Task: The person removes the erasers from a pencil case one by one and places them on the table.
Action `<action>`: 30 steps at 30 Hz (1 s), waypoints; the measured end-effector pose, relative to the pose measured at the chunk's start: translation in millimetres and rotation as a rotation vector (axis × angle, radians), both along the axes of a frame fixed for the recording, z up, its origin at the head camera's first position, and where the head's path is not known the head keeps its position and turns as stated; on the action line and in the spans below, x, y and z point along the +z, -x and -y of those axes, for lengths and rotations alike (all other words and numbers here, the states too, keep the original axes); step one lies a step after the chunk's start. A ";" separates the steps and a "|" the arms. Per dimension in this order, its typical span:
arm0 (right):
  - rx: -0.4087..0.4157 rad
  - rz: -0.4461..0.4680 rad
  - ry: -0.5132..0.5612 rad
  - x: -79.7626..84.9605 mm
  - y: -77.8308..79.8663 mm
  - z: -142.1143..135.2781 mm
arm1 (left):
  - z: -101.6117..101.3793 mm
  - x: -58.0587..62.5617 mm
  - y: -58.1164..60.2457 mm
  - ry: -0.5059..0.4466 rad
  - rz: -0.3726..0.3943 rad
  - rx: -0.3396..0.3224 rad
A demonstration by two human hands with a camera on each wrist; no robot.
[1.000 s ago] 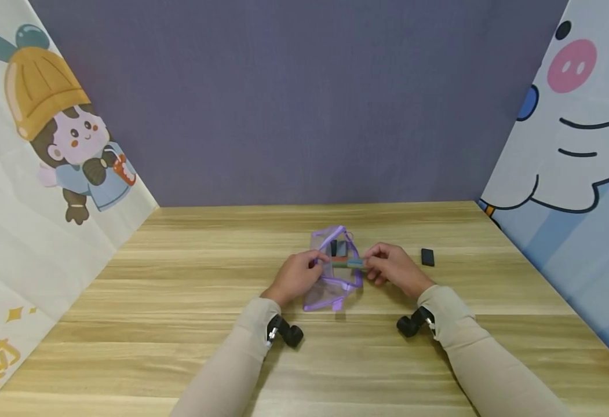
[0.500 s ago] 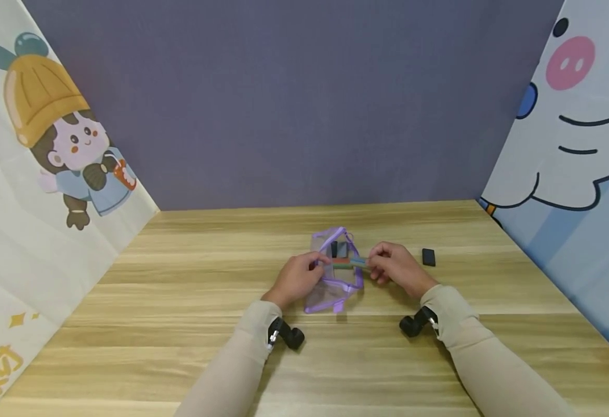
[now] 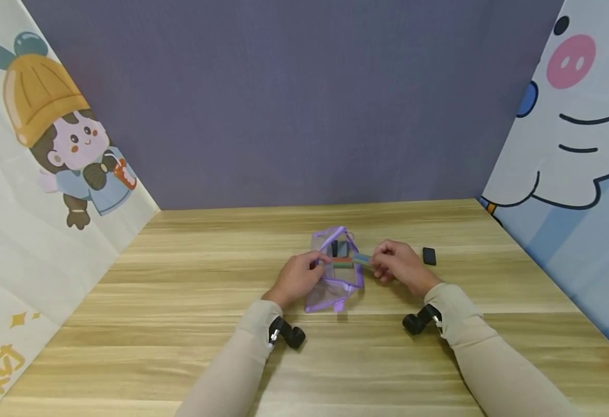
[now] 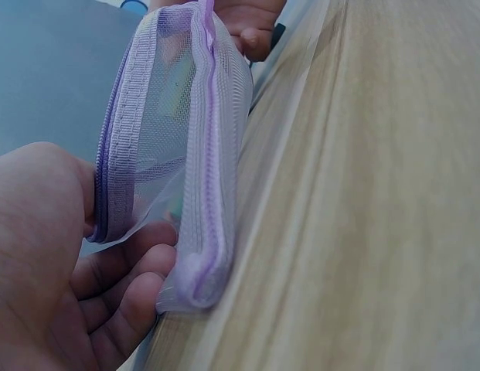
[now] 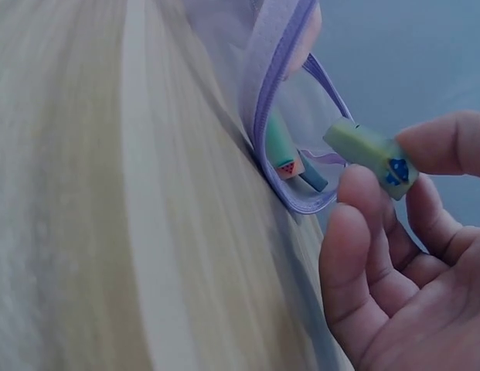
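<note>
A purple-trimmed mesh zip pouch (image 3: pixel 325 295) lies with its mouth open toward the right. My left hand (image 3: pixel 298 277) grips its left side; in the left wrist view the thumb goes behind the zipper edge (image 4: pixel 114 178) and the fingers curl below. My right hand (image 3: pixel 400 266) pinches a green eraser (image 5: pixel 363 143) with a blue fruit pattern on its end, right at the pouch's mouth. Inside lies another eraser (image 3: pixel 343 263), red and green, with a watermelon pattern on its end in the right wrist view. Dark grey pieces (image 3: pixel 341 249) sit behind it in the pouch.
A small black rectangular block (image 3: pixel 429 256) lies on the wooden table (image 3: pixel 189 289), to the right of my right hand. A grey-purple panel (image 3: pixel 304 104) stands at the back, with cartoon-printed sheets (image 3: pixel 2 185) on both sides.
My right hand has drawn slightly right, and the green eraser in it has shifted away from the red and green one, out through the pouch's mouth. The left hand stays on the pouch.
</note>
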State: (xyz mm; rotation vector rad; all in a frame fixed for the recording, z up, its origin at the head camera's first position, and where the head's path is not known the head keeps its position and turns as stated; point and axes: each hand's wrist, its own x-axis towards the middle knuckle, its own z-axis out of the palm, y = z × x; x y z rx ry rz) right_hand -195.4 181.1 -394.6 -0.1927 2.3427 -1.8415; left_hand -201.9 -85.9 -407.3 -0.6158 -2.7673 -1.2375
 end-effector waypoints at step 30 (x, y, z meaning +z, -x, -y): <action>0.011 -0.020 0.009 1.7 -3.2 -15.3 | 1.4 -1.3 0.8 0.018 -0.010 0.001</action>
